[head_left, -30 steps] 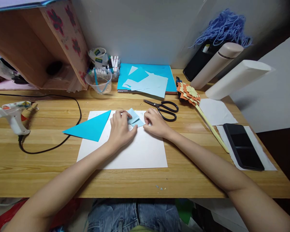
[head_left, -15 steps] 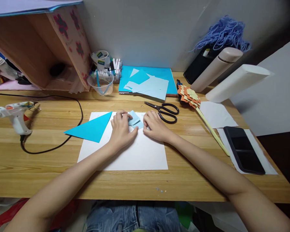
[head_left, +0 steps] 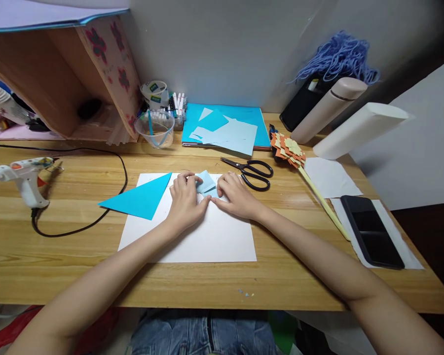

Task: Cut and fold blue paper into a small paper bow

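Note:
Small light blue paper pieces point(head_left: 206, 183) lie partly overlapped near the top of a white sheet point(head_left: 210, 236). My left hand point(head_left: 187, 199) grips them from the left, thumb at their lower edge. From the right, my right hand point(head_left: 237, 196) holds their other side with bent fingers, its thumb tip close to the left thumb. Fingers hide part of the pieces. A bright blue paper triangle point(head_left: 140, 198) rests across the sheet's left edge. Black-handled scissors point(head_left: 253, 172) lie beyond my right hand.
At the left is a glue gun point(head_left: 27, 182) with a black cable. Behind stand a clear cup point(head_left: 159, 130), markers point(head_left: 178, 102) and stacked blue paper point(head_left: 244, 114). A paper flower point(head_left: 288, 148), white bottle point(head_left: 362, 130) and phone point(head_left: 372, 231) are on the right.
My right thumb has stretched left toward my left thumb along the pieces' lower edge. My left hand has hardly moved. The view has shifted slightly.

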### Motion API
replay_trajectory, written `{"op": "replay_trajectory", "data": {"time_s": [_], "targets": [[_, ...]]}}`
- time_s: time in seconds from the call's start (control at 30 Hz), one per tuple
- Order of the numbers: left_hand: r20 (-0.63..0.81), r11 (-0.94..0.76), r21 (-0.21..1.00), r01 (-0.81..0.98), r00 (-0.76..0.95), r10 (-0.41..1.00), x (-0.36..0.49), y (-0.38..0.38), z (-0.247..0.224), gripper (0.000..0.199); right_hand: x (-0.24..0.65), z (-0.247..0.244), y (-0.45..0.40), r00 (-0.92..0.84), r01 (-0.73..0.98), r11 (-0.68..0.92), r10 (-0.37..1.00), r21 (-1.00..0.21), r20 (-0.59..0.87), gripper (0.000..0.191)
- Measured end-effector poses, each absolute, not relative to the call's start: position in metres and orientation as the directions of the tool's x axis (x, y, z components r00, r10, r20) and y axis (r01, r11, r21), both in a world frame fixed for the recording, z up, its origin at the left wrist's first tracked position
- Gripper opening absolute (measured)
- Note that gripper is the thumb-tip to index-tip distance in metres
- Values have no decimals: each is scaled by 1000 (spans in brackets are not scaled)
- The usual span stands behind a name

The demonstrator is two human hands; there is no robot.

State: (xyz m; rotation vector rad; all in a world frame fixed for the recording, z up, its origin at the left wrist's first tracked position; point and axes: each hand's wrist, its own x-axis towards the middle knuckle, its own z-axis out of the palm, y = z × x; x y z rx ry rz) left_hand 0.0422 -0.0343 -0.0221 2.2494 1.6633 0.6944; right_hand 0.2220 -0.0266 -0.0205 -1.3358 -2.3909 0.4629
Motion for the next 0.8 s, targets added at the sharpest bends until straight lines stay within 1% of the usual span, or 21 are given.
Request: {"op": "replay_trajectory", "data": {"time_s": [0.07, 0.17, 0.33, 0.4, 0.47, 0.67, 0.73, 0.8], "targets": [[221, -306, 477, 824, 224, 949, 42, -34, -22, 37, 221, -20, -28, -476, 753, 483, 869, -446, 138, 23], [218, -297, 486, 822, 215, 952, 42, -34, -22, 39, 221, -19, -27, -453, 755, 435, 887, -491, 89, 22], [245, -300, 473, 829, 203, 948, 41, -33, -21, 45, 217, -19, -18, -377, 759, 260, 923, -597, -77, 16], [254, -299, 465, 833, 199, 947, 41, -33, -20, 47, 215, -18, -16, -333, 766, 199, 936, -611, -113, 15], [247, -288, 468, 836, 189, 950, 40, -32, -19, 50, 213, -17, -14, -317, 763, 173, 940, -623, -128, 13], [223, -257, 500, 827, 163, 961, 38, -27, -16, 65, 218, -15, -11, -345, 729, 174, 929, -662, -135, 13], [233, -255, 506, 824, 154, 960, 36, -24, -16, 73, 220, -18, -12, -346, 713, 204, 935, -671, -83, 15], [241, -252, 511, 822, 145, 960, 34, -22, -17, 80, 220, -22, -16, -318, 688, 243, 948, -684, 17, 18]]}}
